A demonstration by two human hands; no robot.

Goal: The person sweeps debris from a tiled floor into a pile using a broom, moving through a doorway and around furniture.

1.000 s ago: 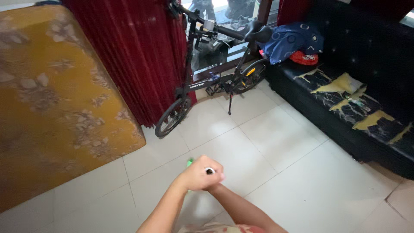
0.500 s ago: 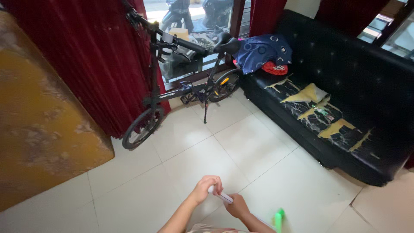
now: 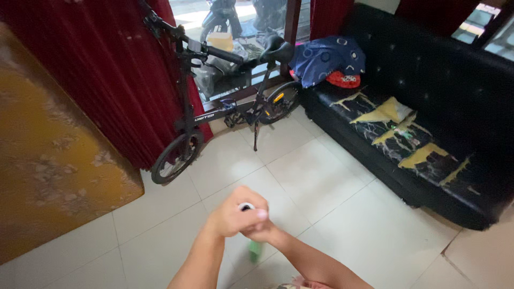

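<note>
My left hand [image 3: 231,217] was curled in a closed grip around the white top end of a thin stick [image 3: 247,206], and my right hand [image 3: 261,232] was tucked just under it, touching it, though I could not tell how its grip stood. The stick's blurred green end [image 3: 255,250] showed below my hands, above the white tiled floor [image 3: 332,187]. A black folding bicycle [image 3: 225,107] stood ahead by the red curtain [image 3: 101,69], with a worn black sofa [image 3: 417,134] to my right.
</note>
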